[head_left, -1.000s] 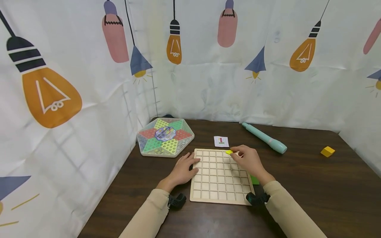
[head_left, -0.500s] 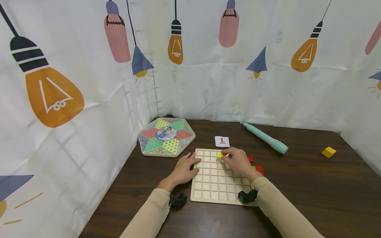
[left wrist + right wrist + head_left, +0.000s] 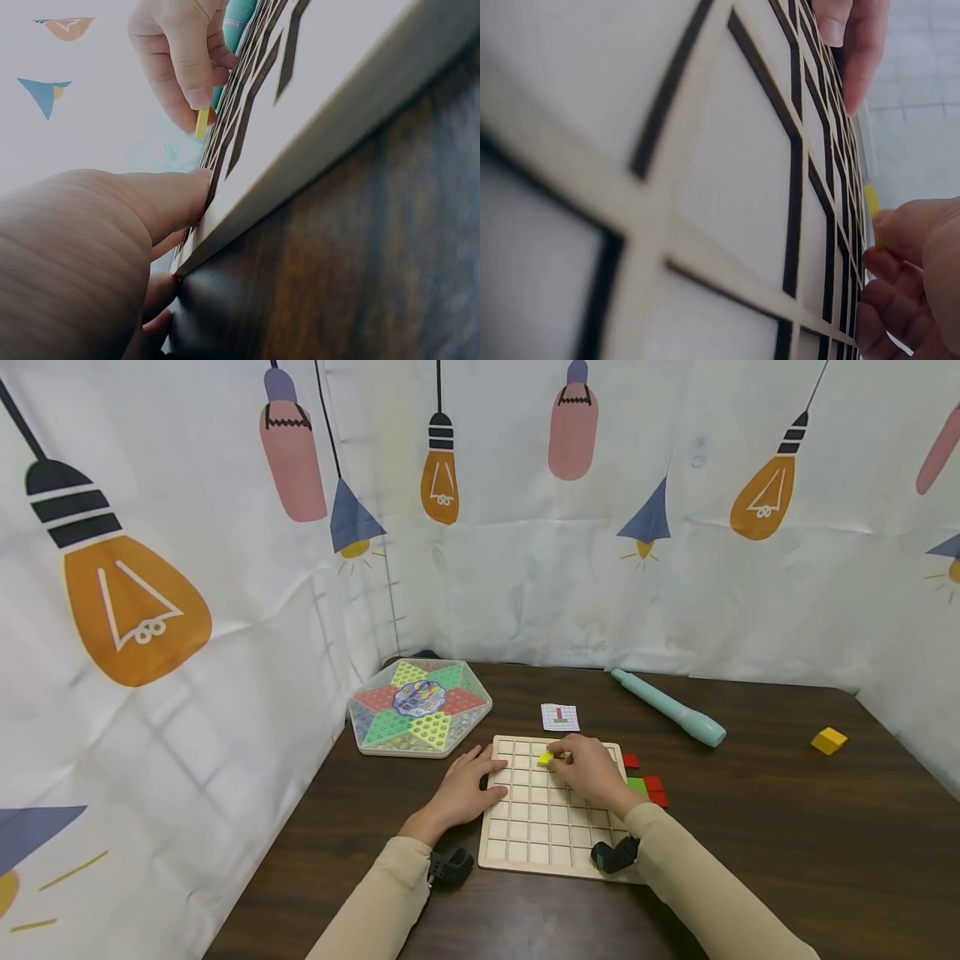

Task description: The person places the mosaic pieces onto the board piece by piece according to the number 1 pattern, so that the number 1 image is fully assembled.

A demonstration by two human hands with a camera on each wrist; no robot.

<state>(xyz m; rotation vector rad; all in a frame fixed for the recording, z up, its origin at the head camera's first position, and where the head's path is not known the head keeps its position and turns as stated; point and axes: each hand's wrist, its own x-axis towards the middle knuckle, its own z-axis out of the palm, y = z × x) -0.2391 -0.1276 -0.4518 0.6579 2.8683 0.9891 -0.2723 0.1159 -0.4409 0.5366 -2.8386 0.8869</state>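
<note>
A pale wooden board [image 3: 528, 832] with a grid of square recesses lies on the dark table. My right hand [image 3: 592, 772] pinches a small yellow tile [image 3: 544, 760] between thumb and fingertips, close over the upper middle squares. In the left wrist view the yellow tile [image 3: 202, 124] shows on edge, tilted. My left hand [image 3: 461, 785] rests along the board's left edge, fingers spread, with the thumb [image 3: 169, 199] on its rim and other fingers down at its side. Red tiles [image 3: 654, 785] and a green tile [image 3: 637, 785] lie at the board's right edge, partly behind my right arm.
A printed pattern card [image 3: 559, 717] lies just beyond the board. Back left is a hexagonal Chinese checkers box [image 3: 386, 724]. A teal tube-shaped object [image 3: 667, 708] lies at the back right, and a yellow block [image 3: 828, 742] sits farther right. A patterned curtain [image 3: 510, 577] stands behind the table.
My right hand has carried the yellow tile left and slightly nearer across the board, uncovering red and green tiles at its right side. My left hand has stayed in place.
</note>
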